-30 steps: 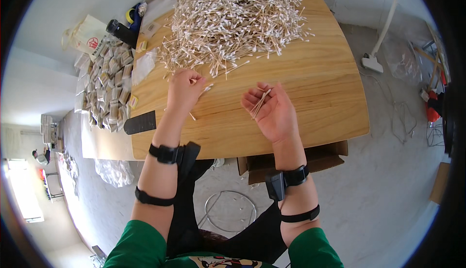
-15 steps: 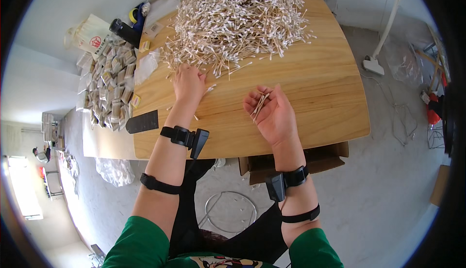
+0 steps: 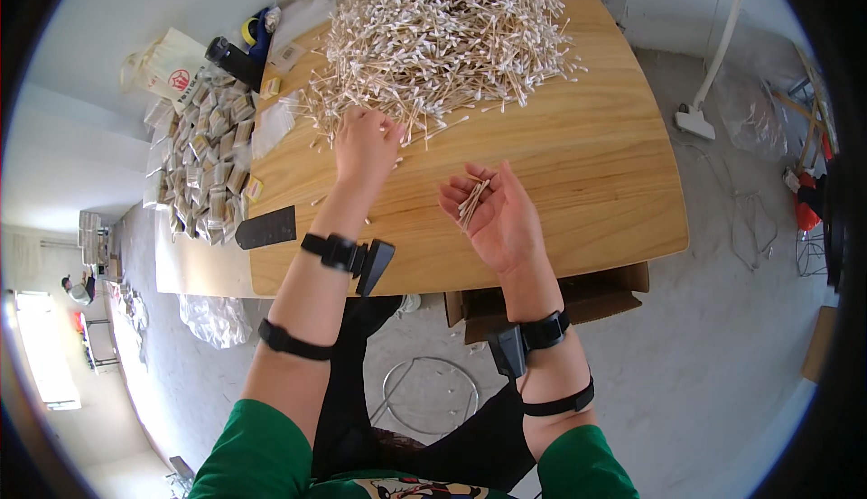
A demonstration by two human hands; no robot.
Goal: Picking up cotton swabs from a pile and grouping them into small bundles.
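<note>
A big heap of cotton swabs (image 3: 447, 34) with white tips and pale wooden sticks covers the far part of the table. At its near left edge is my left hand (image 3: 366, 149), back upward and fingers curled in. What its fingertips hold, if anything, I cannot make out. My right hand (image 3: 504, 219) is turned palm up to the right, nearer to me, with fingers bent round a small bunch of swabs (image 3: 471, 203). A few loose swabs lie on the wood around my left hand and wrist.
Many small packed bundles (image 3: 212, 151) are piled at the left, beside a black cylinder (image 3: 233, 61) and clear plastic bags (image 3: 275, 124). A dark flat strip (image 3: 268, 227) lies on the wooden table (image 3: 596, 174). Below the front edge is an open cardboard box (image 3: 578, 298).
My left hand has shifted slightly to the right and away from me along the heap's edge. My right hand, still holding swabs, has moved a little to the left.
</note>
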